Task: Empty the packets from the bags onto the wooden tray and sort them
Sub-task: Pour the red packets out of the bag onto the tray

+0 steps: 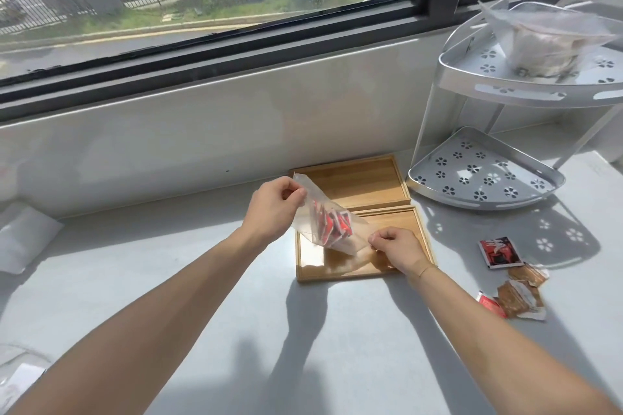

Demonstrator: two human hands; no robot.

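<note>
A clear plastic bag [310,212] with several red packets [332,226] inside hangs tilted over the near wooden tray [354,271]. My left hand [274,205] pinches the bag's upper corner. My right hand [396,248] pinches its lower corner, just above the tray. A second wooden tray [357,180] lies right behind the first, with nothing in it. Another clear bag [546,37] with pale contents rests on the top shelf of the white corner rack [505,87].
Loose packets lie on the counter to the right: a red and black one [499,251], brown ones [521,296] and a small red one [488,303]. A white pouch [23,239] lies at the far left. The window wall runs close behind the trays.
</note>
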